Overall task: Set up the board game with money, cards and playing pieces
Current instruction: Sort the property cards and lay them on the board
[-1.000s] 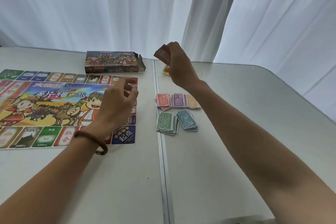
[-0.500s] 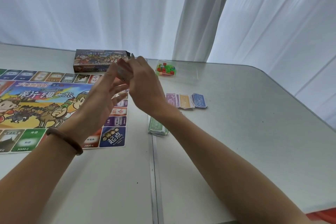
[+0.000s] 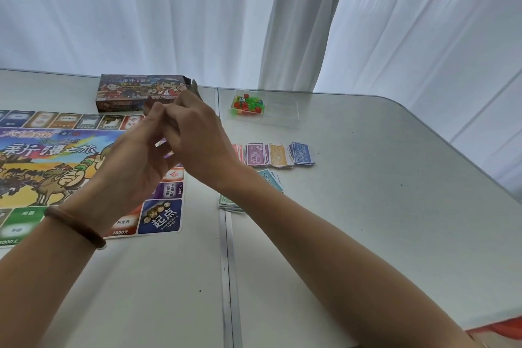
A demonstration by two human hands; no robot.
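A pale grey table with a centre seam — backed by white, daylit curtains.

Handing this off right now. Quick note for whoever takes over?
The left grip and right grip meet above the game board, pinching a small card stack that is mostly hidden.
Done: board laid flat; banknote piles sorted by colour right of it; open game box behind the board.
Left: place the cards; playing pieces not yet set out, in their clear tray.
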